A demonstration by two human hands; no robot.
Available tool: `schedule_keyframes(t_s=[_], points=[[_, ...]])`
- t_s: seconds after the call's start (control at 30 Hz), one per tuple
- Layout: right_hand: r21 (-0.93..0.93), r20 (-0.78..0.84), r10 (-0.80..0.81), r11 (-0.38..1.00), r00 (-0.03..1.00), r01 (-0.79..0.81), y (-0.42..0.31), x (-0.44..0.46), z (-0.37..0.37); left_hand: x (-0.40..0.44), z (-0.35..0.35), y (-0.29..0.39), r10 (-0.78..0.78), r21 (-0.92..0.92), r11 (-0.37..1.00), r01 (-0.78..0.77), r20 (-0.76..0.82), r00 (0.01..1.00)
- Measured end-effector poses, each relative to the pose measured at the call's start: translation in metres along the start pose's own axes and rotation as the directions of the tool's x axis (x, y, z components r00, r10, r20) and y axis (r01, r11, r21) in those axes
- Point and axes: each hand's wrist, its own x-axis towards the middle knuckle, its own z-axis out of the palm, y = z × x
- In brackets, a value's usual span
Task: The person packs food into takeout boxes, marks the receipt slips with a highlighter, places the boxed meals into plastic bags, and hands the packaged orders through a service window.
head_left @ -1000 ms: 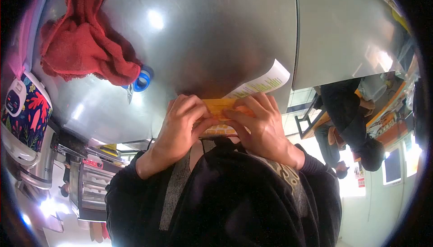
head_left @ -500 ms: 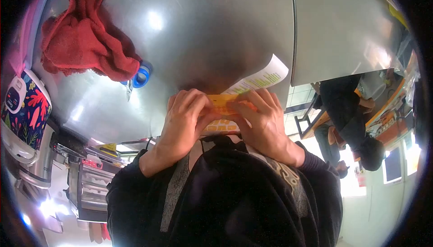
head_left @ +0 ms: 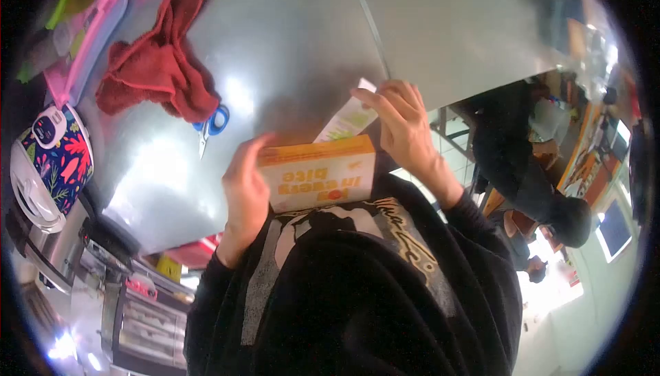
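An orange-and-white cardboard box (head_left: 320, 178) with orange lettering stands close against my chest, its narrow orange side up. My left hand (head_left: 246, 187) grips the box at its left end, fingers along the edge. Just beyond the box, a white paper (head_left: 347, 118) with green print slants up to the right. Its upper end lies at the fingertips of my right hand (head_left: 404, 118), which pinches it. The paper's lower end is hidden behind the box.
On the metal table (head_left: 289, 39) lie a red cloth (head_left: 161, 73) and blue-handled scissors (head_left: 214, 123). A patterned rice cooker (head_left: 56, 159) and a pink-edged container (head_left: 96, 25) stand at left. A person in dark clothes (head_left: 509, 142) is at the right.
My right hand has left the box's top and moved up and right to the paper. The box has tilted so its lettered front shows. The view has shifted.
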Motion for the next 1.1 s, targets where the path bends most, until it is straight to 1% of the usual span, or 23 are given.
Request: schedule_keyframes(t_s=[0.03,0.1,0.17,0.23,0.27,0.3,0.33,0.37,0.43,0.47,0.5,0.57,0.6,0.7,0.73,0.77,0.83,0.87,0.93,0.97,1.03,1.07,1.1], points=[[-0.035,-0.025,-0.009,0.999,1.000,0.008,-0.004,-0.008,-0.007,-0.008,-0.004,0.003,-0.141,-0.144,0.981,0.132,-0.054,0.989],[0.180,-0.082,0.237,0.959,0.968,-0.220,-0.011,-0.029,-0.008,-0.024,-0.003,-0.010,-0.030,-0.056,0.998,0.023,-0.117,0.993],[0.166,-0.072,0.245,0.959,0.967,-0.231,-0.023,-0.051,0.000,-0.051,0.010,-0.030,0.057,0.052,0.998,-0.048,-0.186,0.981],[0.393,-0.096,0.467,0.829,0.879,-0.397,-0.040,-0.064,0.014,-0.079,0.024,-0.051,-0.083,-0.140,0.988,0.070,-0.090,0.993],[0.360,-0.078,0.457,0.842,0.886,-0.403,-0.037,-0.068,0.017,-0.088,0.030,-0.055,-0.066,-0.137,0.989,0.051,-0.109,0.992],[0.359,-0.096,0.444,0.850,0.891,-0.385,-0.030,-0.065,0.017,-0.096,0.036,-0.055,-0.199,-0.265,0.948,0.178,-0.054,0.979],[0.154,-0.124,0.207,0.970,0.970,-0.188,-0.021,-0.056,0.016,-0.104,0.042,-0.055,-0.321,-0.380,0.873,0.307,0.026,0.947],[-0.061,-0.101,-0.039,0.998,0.994,0.033,-0.012,-0.049,0.016,-0.109,0.047,-0.054,-0.308,-0.377,0.879,0.292,0.018,0.951],[-0.075,-0.091,-0.126,0.990,0.988,0.120,-0.003,-0.037,0.026,-0.117,0.053,-0.057,-0.459,-0.417,0.799,0.432,0.039,0.887],[-0.091,-0.015,-0.174,0.981,0.985,0.172,0.003,-0.032,0.029,-0.126,0.072,-0.107,-0.469,-0.616,0.654,0.439,0.126,0.874],[-0.107,0.063,-0.220,0.968,0.973,0.226,0.007,-0.027,0.026,-0.126,0.069,-0.108,-0.449,-0.617,0.665,0.419,0.118,0.886],[-0.211,0.129,-0.211,0.949,0.969,0.234,0.010,-0.023,0.018,-0.128,0.071,-0.108,-0.385,-0.852,0.089,0.516,0.449,0.807],[-0.187,0.073,-0.206,0.958,0.976,0.216,0.015,-0.023,0.021,-0.127,0.075,-0.104,-0.377,-0.858,0.087,0.507,0.443,0.814],[-0.156,-0.056,-0.158,0.977,0.986,0.147,0.036,-0.027,0.030,-0.100,0.088,-0.075,-0.499,-0.908,0.166,0.385,0.260,0.827],[-0.134,-0.132,-0.099,0.988,0.986,0.081,0.045,-0.028,0.031,-0.092,0.088,-0.037,-0.584,-0.903,0.280,0.325,0.109,0.805],[-0.142,-0.138,-0.118,0.985,0.983,0.098,0.054,-0.027,0.030,-0.082,0.097,-0.014,-0.576,-0.910,0.281,0.305,0.095,0.812],[-0.198,-0.318,0.008,0.977,0.948,-0.075,0.073,-0.024,0.024,-0.060,0.114,0.019,-0.455,-0.786,0.616,-0.044,-0.401,0.795],[-0.201,-0.322,-0.006,0.978,0.947,-0.062,0.088,-0.020,0.015,-0.046,0.118,0.027,-0.451,-0.785,0.616,-0.058,-0.413,0.791],[-0.255,-0.544,0.303,0.829,0.783,-0.498,0.121,-0.009,-0.014,-0.020,0.128,0.044,-0.094,-0.237,0.971,-0.021,-0.463,0.881],[-0.255,-0.547,0.290,0.836,0.785,-0.486,0.137,-0.007,-0.028,-0.013,0.135,0.056,-0.090,-0.235,0.971,-0.029,-0.478,0.874],[-0.248,-0.805,0.107,0.832,0.583,-0.496,0.161,-0.002,-0.068,0.006,0.148,0.095,-0.056,0.100,0.986,0.137,-0.569,0.821],[-0.247,-0.808,0.099,0.838,0.581,-0.487,0.175,-0.003,-0.080,0.018,0.159,0.112,0.157,0.307,0.947,0.092,-0.695,0.702],[-0.394,-0.661,0.006,0.849,0.751,-0.353,0.188,-0.007,-0.087,0.034,0.166,0.125,0.156,0.307,0.947,0.097,-0.702,0.694]])
